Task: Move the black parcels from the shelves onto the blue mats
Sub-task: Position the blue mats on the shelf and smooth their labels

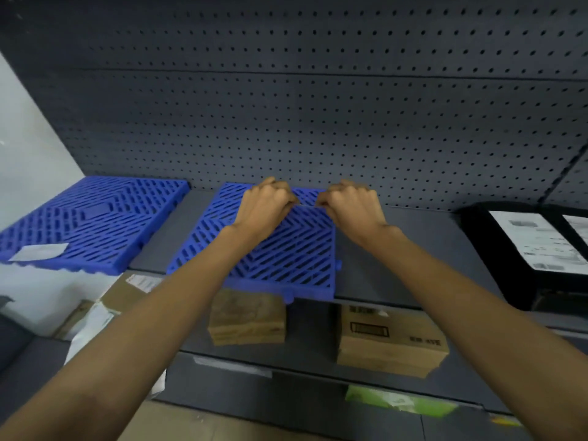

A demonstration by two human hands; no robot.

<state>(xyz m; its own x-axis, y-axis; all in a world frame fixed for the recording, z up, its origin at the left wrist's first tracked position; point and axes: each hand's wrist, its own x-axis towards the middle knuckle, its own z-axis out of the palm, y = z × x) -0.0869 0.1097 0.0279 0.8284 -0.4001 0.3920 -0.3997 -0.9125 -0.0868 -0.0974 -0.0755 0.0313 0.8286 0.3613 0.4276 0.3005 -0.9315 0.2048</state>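
Grey shelf [397, 249] carries black labelled parcel [477, 243] right of slatted blue plastic mat [286, 259], nearer right hand [350, 208] than left hand [265, 206]; grips curled, contents indiscernible.

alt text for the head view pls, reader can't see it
The left hand and right hand reach over the middle blue mat on a shelf, fingers curled, seemingly pinching a thin strip between them. A second blue mat lies to the left, a black parcel with white labels to the right; cardboard boxes sit below.
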